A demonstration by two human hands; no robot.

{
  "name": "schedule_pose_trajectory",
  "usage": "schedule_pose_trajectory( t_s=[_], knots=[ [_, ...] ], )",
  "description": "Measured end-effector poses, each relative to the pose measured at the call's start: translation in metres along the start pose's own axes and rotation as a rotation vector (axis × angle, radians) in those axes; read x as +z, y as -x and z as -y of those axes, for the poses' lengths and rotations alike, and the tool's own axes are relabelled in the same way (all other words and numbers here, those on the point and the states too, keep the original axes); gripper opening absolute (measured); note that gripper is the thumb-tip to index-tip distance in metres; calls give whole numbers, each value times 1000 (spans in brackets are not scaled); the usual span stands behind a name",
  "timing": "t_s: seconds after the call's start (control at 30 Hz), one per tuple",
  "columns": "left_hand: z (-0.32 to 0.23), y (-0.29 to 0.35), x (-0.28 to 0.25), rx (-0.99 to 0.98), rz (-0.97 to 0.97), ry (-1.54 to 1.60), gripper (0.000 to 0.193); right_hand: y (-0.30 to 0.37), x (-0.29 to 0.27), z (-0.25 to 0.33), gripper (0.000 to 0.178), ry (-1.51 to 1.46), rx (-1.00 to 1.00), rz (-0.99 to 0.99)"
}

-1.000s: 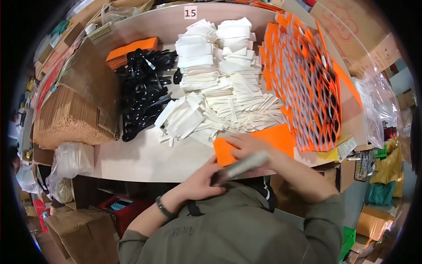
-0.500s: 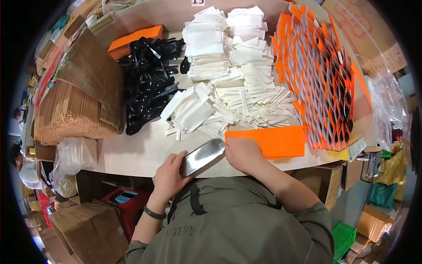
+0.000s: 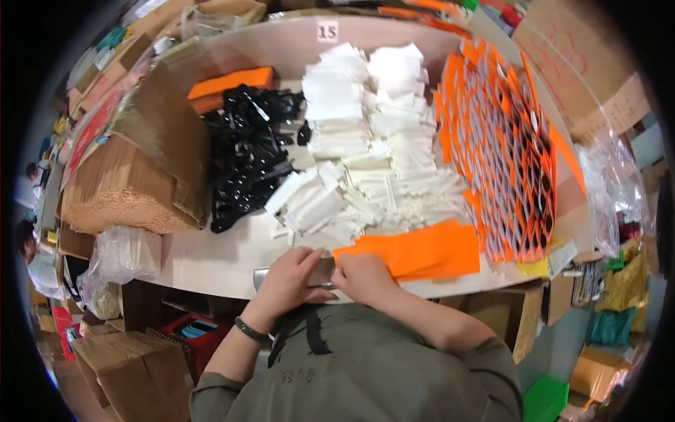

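My left hand (image 3: 287, 280) is wrapped around a shiny silver metal piece (image 3: 322, 273), flat and long with a rounded end in the earlier view. One end of it sticks out past the left side of that hand. Close beside it, my right hand (image 3: 364, 280) is closed at the left end of a stack of flat orange sleeves (image 3: 432, 252). The sleeves lie slightly fanned at the table's front edge. My right fingertips meet the metal piece, and what exactly they pinch is partly hidden.
White paper packets (image 3: 337, 133) lie heaped mid-table, with black plastic spoons (image 3: 249, 151) to their left. A carton of thin wooden sticks (image 3: 123, 200) stands at the left. Filled orange sleeves (image 3: 499, 155) are packed in rows at the right. More orange sleeves (image 3: 228, 84) lie behind the spoons.
The metal piece has swung round and moved down-left, with my left hand now covering most of it. My right hand has come down and closer; the orange stack has shifted nearer and fanned out.
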State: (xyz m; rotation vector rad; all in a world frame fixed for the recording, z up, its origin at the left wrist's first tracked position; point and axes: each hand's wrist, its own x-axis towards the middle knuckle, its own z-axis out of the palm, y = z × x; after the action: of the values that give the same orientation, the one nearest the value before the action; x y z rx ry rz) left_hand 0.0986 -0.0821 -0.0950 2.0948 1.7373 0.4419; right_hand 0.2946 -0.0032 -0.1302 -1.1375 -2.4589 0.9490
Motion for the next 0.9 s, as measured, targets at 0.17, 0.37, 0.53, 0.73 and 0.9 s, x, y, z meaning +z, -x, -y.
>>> schedule_pose_trajectory(
  t_s=[0.17, 0.37, 0.53, 0.73, 0.9],
  knots=[
    [27, -39, -12, -148, -568, -92, 69, -50, -65, -15, 29, 244, 239, -240],
    [53, -79, 1, -204, -753, 14, 15, -62, -65, -74, 33, 239, 265, -270],
    [40, -74, 11, 290, -371, -26, 22, -59, -74, -73, 19, 155, 79, -451],
    [88, -28, -35, -217, -611, -126, 28, -60, -88, -55, 13, 199, -126, -317],
    [121, -16, -35, -280, -433, -265, 38, -92, -40, -20, 5, 393, -554, -124]
  ],
)
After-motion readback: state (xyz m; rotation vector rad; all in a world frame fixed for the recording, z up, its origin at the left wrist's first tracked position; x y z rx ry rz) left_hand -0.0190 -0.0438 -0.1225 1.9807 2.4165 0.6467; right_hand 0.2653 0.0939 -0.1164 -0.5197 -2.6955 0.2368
